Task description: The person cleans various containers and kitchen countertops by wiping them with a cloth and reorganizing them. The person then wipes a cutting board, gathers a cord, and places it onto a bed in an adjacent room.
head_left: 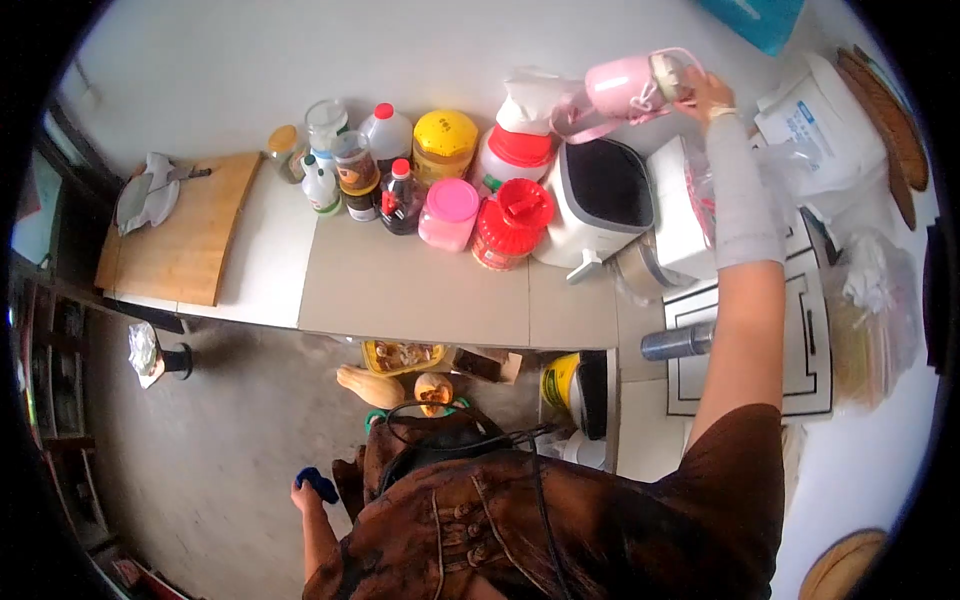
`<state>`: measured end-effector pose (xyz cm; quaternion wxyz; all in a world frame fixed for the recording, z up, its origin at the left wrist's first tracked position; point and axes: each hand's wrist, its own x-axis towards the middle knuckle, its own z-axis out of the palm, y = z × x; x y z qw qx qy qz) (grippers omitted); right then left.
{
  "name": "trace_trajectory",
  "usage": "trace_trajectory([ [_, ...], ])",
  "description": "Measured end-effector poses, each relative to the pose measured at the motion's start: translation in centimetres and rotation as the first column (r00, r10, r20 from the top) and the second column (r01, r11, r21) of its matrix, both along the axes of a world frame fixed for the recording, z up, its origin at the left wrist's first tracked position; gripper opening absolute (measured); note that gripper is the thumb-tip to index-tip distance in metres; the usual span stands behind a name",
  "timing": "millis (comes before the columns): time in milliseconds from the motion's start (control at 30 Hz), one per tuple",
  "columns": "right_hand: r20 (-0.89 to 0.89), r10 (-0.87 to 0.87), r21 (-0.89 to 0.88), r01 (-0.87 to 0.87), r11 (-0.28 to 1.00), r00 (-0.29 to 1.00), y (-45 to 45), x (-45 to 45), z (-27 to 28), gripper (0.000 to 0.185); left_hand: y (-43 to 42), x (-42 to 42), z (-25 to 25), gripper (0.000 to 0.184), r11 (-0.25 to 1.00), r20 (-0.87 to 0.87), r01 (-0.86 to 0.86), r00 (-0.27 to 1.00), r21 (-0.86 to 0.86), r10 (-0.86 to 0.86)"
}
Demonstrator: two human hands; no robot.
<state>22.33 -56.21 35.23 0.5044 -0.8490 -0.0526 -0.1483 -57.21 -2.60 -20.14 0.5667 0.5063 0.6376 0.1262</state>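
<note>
My right hand [708, 97] is raised at the back right, its fingers closed around the pale lid end of a pink water bottle [618, 85]. The bottle is held on its side, and its pink strap [590, 132] hangs over a white appliance with a black top [607, 185]. A whitish sleeve covers my right forearm. Low on the left, beside my body, my left hand [303, 496] grips a dark blue cloth [318, 485]. Part of that hand's fingers is hidden by the cloth.
Several jars and bottles line the counter [420, 300], including a red-lidded jar [510, 225] and a pink jar [449, 213]. A wooden board [185, 230] lies at the left. A dark cylinder [678, 342] rests at the right. Squashes [370, 385] are on the floor.
</note>
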Motion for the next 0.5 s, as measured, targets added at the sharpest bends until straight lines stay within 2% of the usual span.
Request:
trace_trajectory([
  [33,0.056,0.001,-0.233,0.012,0.972,0.998,-0.6,3.1,-2.4,0.045,-1.3,-0.7,0.7,0.021,0.999,0.017,-0.049,0.999,-0.014,0.049],
  [67,0.049,0.015,-0.231,-0.003,0.973,0.999,-0.6,5.2,-4.4,0.045,-2.5,-1.7,0.8,0.022,0.995,0.032,-0.097,0.995,-0.026,0.098],
  [100,0.015,-0.106,-0.440,0.101,0.892,0.994,0.1,6.2,-6.1,0.046,-3.6,-2.2,1.3,0.023,0.997,0.045,-0.079,0.996,-0.008,0.079],
  [133,0.011,-0.227,-0.630,0.183,0.754,0.974,0.6,7.1,-7.2,0.047,-4.7,-2.4,1.7,0.023,0.996,0.036,-0.090,0.995,-0.004,0.090],
  [167,0.001,-0.218,-0.631,0.170,0.757,0.976,0.7,7.7,-8.2,0.047,-6.0,-3.0,2.1,0.023,0.981,0.025,-0.189,0.981,-0.040,0.190],
  [200,0.033,-0.241,-0.710,0.193,0.677,0.970,1.6,6.4,-8.6,0.046,-7.1,-3.1,2.8,0.022,0.956,0.010,-0.284,0.958,-0.075,0.286],
  [233,0.071,-0.263,-0.779,0.218,0.588,0.962,2.1,5.7,-8.9,0.046,-7.7,-3.3,2.8,0.021,0.958,-0.017,-0.278,0.961,-0.073,0.277],
  [267,0.064,-0.260,-0.781,0.211,0.588,0.963,2.0,6.5,-9.5,0.046,-8.2,-3.5,2.7,0.021,0.957,-0.024,-0.281,0.960,-0.072,0.280],
  [333,0.053,-0.263,-0.868,0.175,0.465,0.963,1.6,7.8,-10.4,0.043,-9.3,-2.5,3.6,0.022,0.959,-0.021,-0.282,0.959,-0.023,0.281],
  [367,0.053,-0.262,-0.867,0.174,0.466,0.964,1.4,8.1,-10.5,0.043,-9.5,-1.9,4.1,0.022,0.959,-0.021,-0.283,0.959,-0.021,0.283],
  [433,-0.014,-0.248,-0.849,0.119,0.515,0.969,1.9,6.9,-10.3,0.041,-9.9,0.8,6.5,0.024,0.971,-0.151,-0.235,0.962,-0.043,0.226],
  [467,-0.224,-0.142,-0.725,-0.067,0.685,0.964,3.5,4.2,-9.2,0.040,-9.9,0.6,6.2,0.024,0.973,-0.147,-0.225,0.965,-0.044,0.217],
  [500,-0.390,-0.015,-0.542,-0.217,0.812,0.921,4.3,1.8,-7.6,0.039,-9.4,0.4,5.1,0.025,0.964,-0.038,-0.263,0.964,-0.042,0.262],
])
